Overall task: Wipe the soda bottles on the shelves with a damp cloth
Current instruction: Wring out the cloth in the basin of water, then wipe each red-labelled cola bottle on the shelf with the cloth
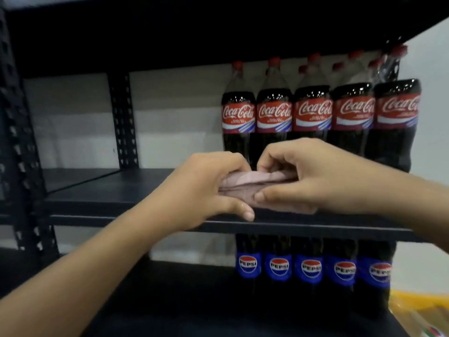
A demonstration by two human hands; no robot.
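Fingers of left hand and right hand gripping folded pink cloth before 5 Coca-Cola bottles.

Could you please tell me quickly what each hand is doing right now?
Left hand: fingers curled round the folded pale pink cloth, gripping it.
Right hand: pinching the same cloth between thumb and fingertips.

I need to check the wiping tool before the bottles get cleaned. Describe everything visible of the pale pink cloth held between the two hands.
The pale pink cloth looks soft and thin, folded into a flat, layered bundle with rounded creases. It lies roughly level just above the front of the dark shelf board, before the Coca-Cola bottles. The left hand grips its left end; the right hand pinches its right part. Dampness cannot be judged.
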